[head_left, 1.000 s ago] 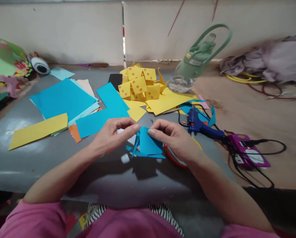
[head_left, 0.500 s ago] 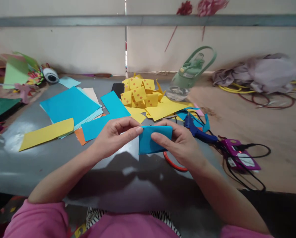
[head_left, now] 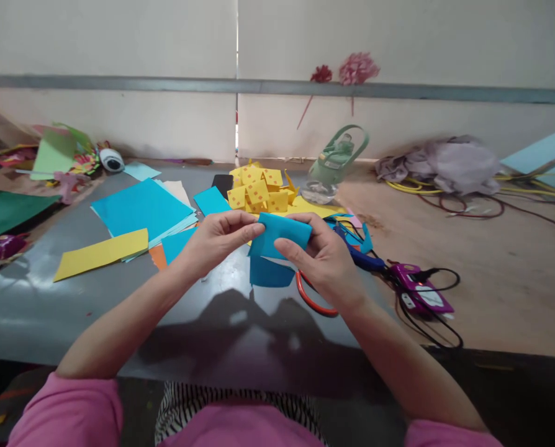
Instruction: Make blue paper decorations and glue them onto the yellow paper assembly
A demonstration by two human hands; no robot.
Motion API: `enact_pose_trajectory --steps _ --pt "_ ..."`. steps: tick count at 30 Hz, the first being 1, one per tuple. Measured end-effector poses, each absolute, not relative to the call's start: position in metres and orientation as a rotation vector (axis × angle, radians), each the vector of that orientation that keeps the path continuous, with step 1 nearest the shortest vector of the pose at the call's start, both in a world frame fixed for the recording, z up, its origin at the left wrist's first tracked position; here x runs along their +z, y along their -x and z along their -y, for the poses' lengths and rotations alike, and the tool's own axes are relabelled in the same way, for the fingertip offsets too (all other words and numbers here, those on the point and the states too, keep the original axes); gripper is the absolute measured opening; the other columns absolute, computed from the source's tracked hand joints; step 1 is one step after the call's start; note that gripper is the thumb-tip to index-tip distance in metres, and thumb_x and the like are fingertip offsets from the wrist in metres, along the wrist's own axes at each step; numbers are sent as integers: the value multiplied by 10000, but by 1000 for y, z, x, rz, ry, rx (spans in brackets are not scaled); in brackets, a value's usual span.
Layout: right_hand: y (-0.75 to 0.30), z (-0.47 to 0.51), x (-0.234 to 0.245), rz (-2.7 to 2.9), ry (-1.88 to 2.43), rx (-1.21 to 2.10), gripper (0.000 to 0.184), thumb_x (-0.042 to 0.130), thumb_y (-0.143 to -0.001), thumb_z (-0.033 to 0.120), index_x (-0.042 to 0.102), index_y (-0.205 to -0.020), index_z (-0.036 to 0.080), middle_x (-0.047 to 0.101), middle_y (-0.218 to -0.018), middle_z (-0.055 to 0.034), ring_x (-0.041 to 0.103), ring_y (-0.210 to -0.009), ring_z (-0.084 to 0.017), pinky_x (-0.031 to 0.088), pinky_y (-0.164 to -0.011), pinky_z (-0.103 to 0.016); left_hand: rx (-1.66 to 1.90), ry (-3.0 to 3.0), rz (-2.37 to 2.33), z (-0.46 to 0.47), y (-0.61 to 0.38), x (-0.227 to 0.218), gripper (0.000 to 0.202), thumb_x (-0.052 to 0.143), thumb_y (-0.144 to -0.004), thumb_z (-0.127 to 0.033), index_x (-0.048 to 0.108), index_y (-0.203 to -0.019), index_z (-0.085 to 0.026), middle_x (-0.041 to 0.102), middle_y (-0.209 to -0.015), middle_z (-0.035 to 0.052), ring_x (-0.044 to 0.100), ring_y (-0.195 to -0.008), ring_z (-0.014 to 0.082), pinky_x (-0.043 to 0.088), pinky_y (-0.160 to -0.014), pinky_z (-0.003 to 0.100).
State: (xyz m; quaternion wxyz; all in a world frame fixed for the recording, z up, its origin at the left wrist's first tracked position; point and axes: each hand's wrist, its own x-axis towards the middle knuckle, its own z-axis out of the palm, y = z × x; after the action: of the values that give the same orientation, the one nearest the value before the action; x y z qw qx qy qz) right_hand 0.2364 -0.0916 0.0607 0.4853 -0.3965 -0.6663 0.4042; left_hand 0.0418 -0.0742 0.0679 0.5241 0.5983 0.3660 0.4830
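Between my two hands is a folded piece of blue paper (head_left: 282,234), held up above the grey table, with a lower flap hanging open beneath the upper fold. My left hand (head_left: 226,239) pinches its upper left corner between thumb and fingertips. On the right side, my right hand (head_left: 321,254) has its thumb across the front and its fingers behind, where they are hidden. Just below my right hand lie red-orange scissor handles (head_left: 315,301), partly covered. Behind the held paper sits a cluster of yellow folded paper pieces with orange spots (head_left: 259,189).
A stack of blue sheets (head_left: 142,208) and a yellow strip (head_left: 101,253) lie at left. A blue glue gun (head_left: 365,259) and a purple corded device (head_left: 419,288) are at right. A green-lidded bottle (head_left: 331,164) stands at the back, near bunched cloth (head_left: 464,164).
The blue paper has tilted and its fold has come apart, so a lower flap now shows under it. Both hands keep hold. The camera view has shifted upward.
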Motion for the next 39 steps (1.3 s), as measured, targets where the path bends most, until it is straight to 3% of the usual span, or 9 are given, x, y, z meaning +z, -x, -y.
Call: enact_pose_trajectory --steps 5,13,15,18,22,33,39 --pt "-235 91 70 1568 857 1127 324 703 -870 489 643 -1065 237 699 -977 -18 643 -842 -155 541 -747 -295 1094 -1542 -931 68 -33 79 406 824 -701 -545 746 -808 -161 714 -781 17 601 -752 136 486 -722 266" --pt "-235 86 58 1456 992 997 312 763 -811 444 656 -1011 230 668 -845 15 585 -700 -127 507 -664 -286 1083 -1566 -944 70 -39 70 343 827 -714 -472 766 -880 -179 741 -857 17 616 -789 141 479 -737 263" --pt "-237 88 57 1457 1011 961 324 762 -813 472 662 -1008 234 663 -846 12 580 -699 -130 502 -659 -287 1066 -1548 -991 71 -40 68 341 842 -688 -467 762 -844 -174 713 -796 10 587 -738 132 456 -683 257" --pt "-245 85 58 1481 973 1003 381 631 -895 591 691 -1022 237 677 -869 -11 621 -764 -154 531 -720 -310 1044 -1476 -1042 69 -39 69 353 870 -631 -468 753 -776 -168 663 -716 -7 535 -674 113 417 -628 249" --pt "-260 73 58 1563 965 1071 432 591 -909 626 739 -992 228 709 -905 -32 645 -840 -164 531 -770 -300 948 -1407 -1037 64 -34 65 334 891 -592 -424 753 -772 -178 670 -729 -15 549 -690 110 445 -667 254" --pt "-260 40 17 1589 1103 1662 522 743 -737 667 706 -853 160 643 -747 -11 564 -684 -123 449 -636 -256 486 -1454 -1085 31 -25 28 309 883 -587 -419 749 -725 -177 653 -695 -10 535 -663 112 445 -660 258" --pt "-264 38 0 1794 1087 1743 404 698 -838 569 648 -822 168 535 -716 44 452 -653 -90 352 -622 -239 284 -1523 -1060 17 -25 14 226 852 -611 -408 780 -729 -230 697 -714 -15 560 -669 130 437 -655 245"
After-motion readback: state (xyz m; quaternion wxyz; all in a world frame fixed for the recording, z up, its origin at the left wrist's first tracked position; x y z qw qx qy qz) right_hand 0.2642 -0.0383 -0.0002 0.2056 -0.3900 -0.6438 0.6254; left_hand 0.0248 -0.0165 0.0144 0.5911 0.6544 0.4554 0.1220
